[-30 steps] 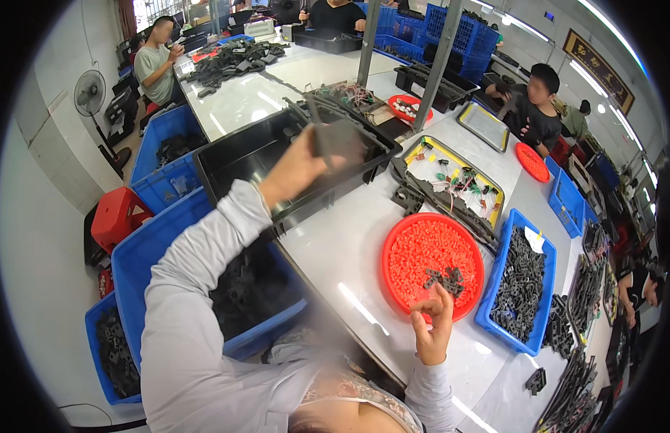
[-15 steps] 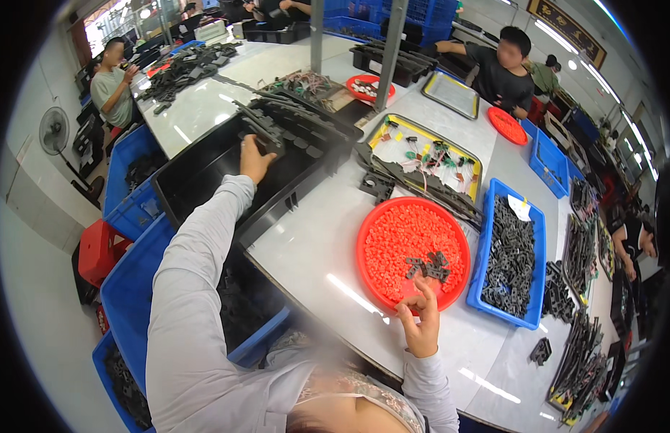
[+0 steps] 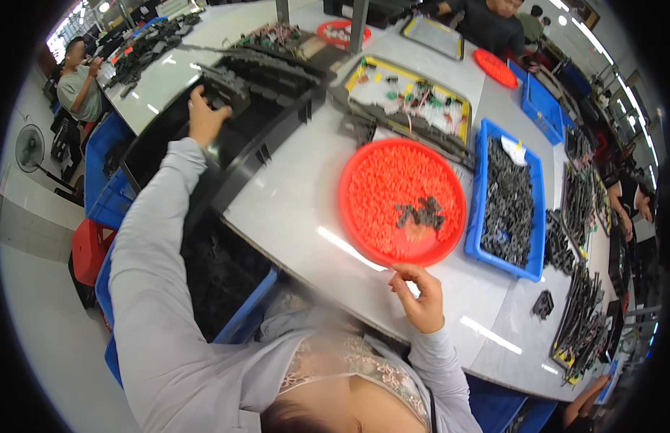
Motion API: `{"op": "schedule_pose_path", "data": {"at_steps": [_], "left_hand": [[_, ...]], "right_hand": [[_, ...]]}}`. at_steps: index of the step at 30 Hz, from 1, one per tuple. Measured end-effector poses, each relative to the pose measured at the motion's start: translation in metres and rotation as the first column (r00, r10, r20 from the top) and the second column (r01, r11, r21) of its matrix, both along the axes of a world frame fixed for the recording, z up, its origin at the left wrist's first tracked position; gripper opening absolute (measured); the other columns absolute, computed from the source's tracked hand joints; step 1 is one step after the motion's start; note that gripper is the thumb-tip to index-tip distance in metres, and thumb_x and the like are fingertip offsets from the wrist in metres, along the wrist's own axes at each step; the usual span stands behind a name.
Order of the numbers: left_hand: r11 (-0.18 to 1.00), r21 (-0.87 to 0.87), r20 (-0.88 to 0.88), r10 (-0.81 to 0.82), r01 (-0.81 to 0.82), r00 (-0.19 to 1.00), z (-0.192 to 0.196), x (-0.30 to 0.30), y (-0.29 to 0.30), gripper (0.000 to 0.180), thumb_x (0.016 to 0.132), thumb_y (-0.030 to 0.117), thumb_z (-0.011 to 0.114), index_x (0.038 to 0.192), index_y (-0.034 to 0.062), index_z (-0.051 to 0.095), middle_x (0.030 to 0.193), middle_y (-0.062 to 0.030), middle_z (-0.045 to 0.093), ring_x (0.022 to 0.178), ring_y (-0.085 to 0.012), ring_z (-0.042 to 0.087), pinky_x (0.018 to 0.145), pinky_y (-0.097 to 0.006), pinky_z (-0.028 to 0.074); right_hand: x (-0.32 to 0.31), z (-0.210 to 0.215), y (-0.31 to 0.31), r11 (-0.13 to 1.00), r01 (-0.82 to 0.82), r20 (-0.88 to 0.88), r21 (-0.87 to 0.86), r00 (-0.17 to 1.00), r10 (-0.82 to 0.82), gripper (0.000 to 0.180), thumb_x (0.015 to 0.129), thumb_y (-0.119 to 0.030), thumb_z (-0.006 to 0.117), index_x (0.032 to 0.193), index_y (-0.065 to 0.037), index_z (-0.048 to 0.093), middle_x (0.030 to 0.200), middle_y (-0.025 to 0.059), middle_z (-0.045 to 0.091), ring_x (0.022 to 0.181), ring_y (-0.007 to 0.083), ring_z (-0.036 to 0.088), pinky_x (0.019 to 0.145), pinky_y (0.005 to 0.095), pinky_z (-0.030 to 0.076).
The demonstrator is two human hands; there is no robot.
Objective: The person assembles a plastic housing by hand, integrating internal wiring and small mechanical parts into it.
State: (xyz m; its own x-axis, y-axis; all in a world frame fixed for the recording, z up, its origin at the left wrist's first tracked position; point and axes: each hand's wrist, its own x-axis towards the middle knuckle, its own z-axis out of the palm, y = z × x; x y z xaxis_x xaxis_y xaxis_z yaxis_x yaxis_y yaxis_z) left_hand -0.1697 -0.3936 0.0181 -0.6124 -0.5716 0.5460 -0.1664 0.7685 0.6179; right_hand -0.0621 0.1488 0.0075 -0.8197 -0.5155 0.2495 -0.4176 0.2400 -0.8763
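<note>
My left hand (image 3: 207, 119) reaches into a large black bin (image 3: 241, 169), its thumb and fingers curved around the end of a stack of black plastic parts (image 3: 230, 90). The fingertips are partly hidden against the dark parts. Over the front edge of the table, my right hand (image 3: 421, 297) is closed, with thumb and index finger nearly together. Anything between those fingertips is too small to make out. Just beyond it stands a round red tray (image 3: 343, 206) of small orange-red pieces (image 3: 382, 180). Several small black parts (image 3: 423, 213) lie on top of these pieces.
A blue crate (image 3: 540, 216) of black parts stands right of the red tray. Behind it sits a yellow-edged tray (image 3: 378, 90) with wired components. Farther right lie long black strips (image 3: 584, 317). Other people work around the table, near a metal post (image 3: 358, 25).
My right hand has drawn back from the red tray toward the table edge, its fingers closing together. My left hand stays at the black parts in the bin. The whole view has shifted.
</note>
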Motion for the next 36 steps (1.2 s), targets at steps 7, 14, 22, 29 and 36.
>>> {"op": "schedule_pose_path", "data": {"at_steps": [7, 14, 22, 29, 36], "left_hand": [[0.284, 0.429, 0.429, -0.900, 0.858, 0.083, 0.124, 0.160, 0.188, 0.035, 0.078, -0.002, 0.058, 0.113, 0.0039, 0.056, 0.091, -0.0075, 0.057, 0.079, -0.0154, 0.056, 0.069, -0.026, 0.045], [-0.219, 0.920, -0.059, -0.897, 0.324, -0.438, 0.058, 0.220, 0.243, 0.052, 0.078, -0.004, 0.055, 0.127, 0.0114, 0.055, 0.102, -0.0071, 0.051, 0.080, -0.0165, 0.053, 0.071, -0.025, 0.045], [-0.131, 0.765, -0.162, -0.987, 0.631, -0.009, 0.053, 0.200, 0.304, 0.017, 0.080, -0.004, 0.061, 0.094, 0.0026, 0.067, 0.087, -0.0105, 0.061, 0.073, -0.0180, 0.056, 0.065, -0.027, 0.044], [-0.190, 0.519, -0.014, -0.977, 0.834, -0.213, 0.028, 0.190, 0.374, 0.008, 0.082, 0.007, 0.063, 0.089, 0.0038, 0.062, 0.075, -0.0079, 0.062, 0.065, -0.0174, 0.060, 0.057, -0.030, 0.045], [-0.065, 0.661, 0.115, -0.976, 0.747, -0.187, -0.047, 0.227, 0.331, 0.016, 0.086, 0.015, 0.059, 0.099, 0.0052, 0.060, 0.073, -0.0034, 0.058, 0.060, -0.0139, 0.056, 0.056, -0.029, 0.045]], "right_hand": [[0.058, 0.025, 0.088, 0.928, -0.362, 0.708, -0.086, 0.633, 0.312, 0.037, 0.086, 0.012, 0.038, 0.117, 0.004, 0.055, 0.106, 0.0109, 0.063, 0.103, 0.0199, 0.058, 0.090, 0.0294, 0.044], [0.110, -0.017, 0.104, 0.877, -0.481, 0.705, 0.008, 0.624, 0.336, 0.044, 0.083, 0.005, 0.051, 0.127, -0.001, 0.050, 0.127, 0.0159, 0.050, 0.113, 0.0248, 0.051, 0.092, 0.0319, 0.042], [0.118, -0.033, 0.083, 0.920, -0.362, 0.503, -0.150, 0.773, 0.386, 0.030, 0.084, -0.006, 0.061, 0.114, -0.002, 0.060, 0.101, 0.0114, 0.055, 0.088, 0.0176, 0.051, 0.079, 0.0278, 0.044], [0.089, -0.014, 0.023, 0.971, -0.213, 0.330, 0.108, 0.929, 0.167, 0.027, 0.071, -0.014, 0.068, 0.094, -0.002, 0.058, 0.078, 0.0144, 0.059, 0.073, 0.0330, 0.060, 0.066, 0.0377, 0.048], [0.111, -0.046, 0.032, 0.905, -0.404, 0.360, 0.131, 0.870, 0.336, 0.029, 0.084, -0.005, 0.053, 0.113, -0.005, 0.057, 0.101, 0.0168, 0.060, 0.095, 0.0311, 0.059, 0.083, 0.0384, 0.046]]}}
